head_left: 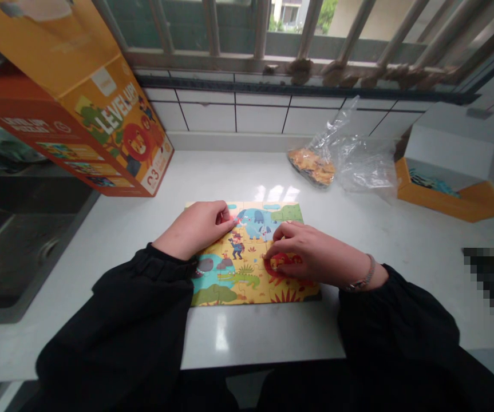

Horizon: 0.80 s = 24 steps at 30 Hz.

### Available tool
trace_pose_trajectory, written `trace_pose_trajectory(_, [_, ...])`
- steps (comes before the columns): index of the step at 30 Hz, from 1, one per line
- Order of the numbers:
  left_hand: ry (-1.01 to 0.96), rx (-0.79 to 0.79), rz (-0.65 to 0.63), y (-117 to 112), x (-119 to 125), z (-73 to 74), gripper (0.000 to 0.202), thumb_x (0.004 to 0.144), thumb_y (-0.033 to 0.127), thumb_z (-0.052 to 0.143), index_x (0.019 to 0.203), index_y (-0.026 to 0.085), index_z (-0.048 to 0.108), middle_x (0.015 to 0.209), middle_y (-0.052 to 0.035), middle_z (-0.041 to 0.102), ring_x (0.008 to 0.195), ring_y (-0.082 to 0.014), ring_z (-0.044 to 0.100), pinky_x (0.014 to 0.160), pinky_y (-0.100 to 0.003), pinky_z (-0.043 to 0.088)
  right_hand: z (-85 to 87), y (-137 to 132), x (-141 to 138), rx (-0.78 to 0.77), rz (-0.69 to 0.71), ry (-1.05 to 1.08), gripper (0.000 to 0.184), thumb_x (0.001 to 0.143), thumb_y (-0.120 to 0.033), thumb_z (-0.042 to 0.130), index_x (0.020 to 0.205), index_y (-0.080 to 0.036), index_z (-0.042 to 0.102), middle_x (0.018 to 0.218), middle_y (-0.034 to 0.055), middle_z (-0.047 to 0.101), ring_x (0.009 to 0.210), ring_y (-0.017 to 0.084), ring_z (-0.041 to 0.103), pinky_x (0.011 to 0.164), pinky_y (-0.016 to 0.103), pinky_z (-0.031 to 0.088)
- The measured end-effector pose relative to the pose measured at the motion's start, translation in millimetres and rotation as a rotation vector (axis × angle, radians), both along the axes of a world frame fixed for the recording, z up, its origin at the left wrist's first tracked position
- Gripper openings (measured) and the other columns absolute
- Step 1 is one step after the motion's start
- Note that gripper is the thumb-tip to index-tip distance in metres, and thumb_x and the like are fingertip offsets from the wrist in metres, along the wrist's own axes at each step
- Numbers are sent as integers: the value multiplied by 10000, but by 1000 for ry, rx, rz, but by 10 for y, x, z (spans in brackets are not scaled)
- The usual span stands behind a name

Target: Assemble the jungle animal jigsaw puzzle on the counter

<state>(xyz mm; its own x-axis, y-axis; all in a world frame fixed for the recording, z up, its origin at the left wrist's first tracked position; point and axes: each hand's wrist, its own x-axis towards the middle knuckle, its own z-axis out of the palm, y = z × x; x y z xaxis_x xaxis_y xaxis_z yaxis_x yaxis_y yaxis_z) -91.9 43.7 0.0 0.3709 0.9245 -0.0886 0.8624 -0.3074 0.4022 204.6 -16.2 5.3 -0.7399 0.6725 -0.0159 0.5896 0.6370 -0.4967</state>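
Observation:
A colourful animal jigsaw puzzle (247,257) lies flat on the white countertop (358,240) in front of me. My left hand (197,228) rests on its upper left part, fingers curled and pressed onto the pieces near a blue elephant. My right hand (311,254) lies over the right side, fingertips pinched together on a piece with a red lion. Both arms wear black sleeves. A bracelet sits on my right wrist.
An orange puzzle box (96,109) stands at the back left. A clear plastic bag (336,160) with loose pieces lies at the back right, beside an open orange box tray (448,194). A dark sink (19,229) is on the left. A tiled wall and barred window lie behind.

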Motion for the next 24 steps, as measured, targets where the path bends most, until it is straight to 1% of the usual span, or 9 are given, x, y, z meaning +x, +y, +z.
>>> trace_pose_trajectory(7, [-3,1,0,9,-8,-11,352,1011,524,670,832,224,633,820,-21,732,706,-190,597,651,-325,319,-11,1,-7,-4,-1,-4,269,938,-208,842,1179,-321,878,1161,81,713,1015,227,694,930,376,550])
trace_pose_trajectory(12, [-4,-1,2,-2,-7,-2,358,1006,534,672,829,225,635,817,-24,731,711,-192,599,651,-328,326,4,-12,-30,-9,-10,-10,257,947,-204,823,1173,-316,873,1160,76,722,1023,229,698,934,375,545])
trace_pose_trajectory(14, [-5,-2,0,1,-9,-5,361,1007,538,670,831,225,638,822,-24,733,710,-192,599,650,-329,329,11,-10,-7,-18,-18,4,243,967,-195,790,1178,-291,860,1152,73,727,1002,216,701,909,358,546])
trace_pose_trajectory(16, [-8,-3,-3,10,-14,-18,362,1009,540,667,834,225,642,825,-25,735,707,-190,596,649,-330,331,8,4,48,-1,-64,37,261,981,-132,715,1174,-254,840,1129,65,735,945,190,698,856,328,540])
trace_pose_trajectory(18, [-10,-2,-4,20,-20,-34,357,1010,535,666,836,225,647,820,-27,730,702,-188,591,647,-331,328,-8,28,120,49,-145,80,319,959,-44,629,1123,-227,833,1091,54,741,894,166,689,804,304,522])
trace_pose_trajectory(20, [-10,-1,-6,26,-24,-46,351,1011,528,668,835,225,647,815,-28,725,700,-188,588,644,-331,323,-36,54,181,86,-201,99,366,914,10,585,1030,-224,842,1042,43,740,881,159,685,787,293,509])
trace_pose_trajectory(22, [-7,0,-7,22,-22,-46,353,1010,530,673,830,227,644,815,-27,724,701,-189,587,645,-331,321,-67,71,211,64,-197,78,382,886,29,583,951,-233,854,997,34,737,865,153,684,779,284,505])
trace_pose_trajectory(24, [-3,1,-2,12,-16,-34,358,1011,534,674,828,228,643,818,-27,729,704,-191,588,651,-331,323,-91,76,212,28,-160,60,382,882,28,592,920,-239,863,980,30,740,849,147,683,778,278,508])
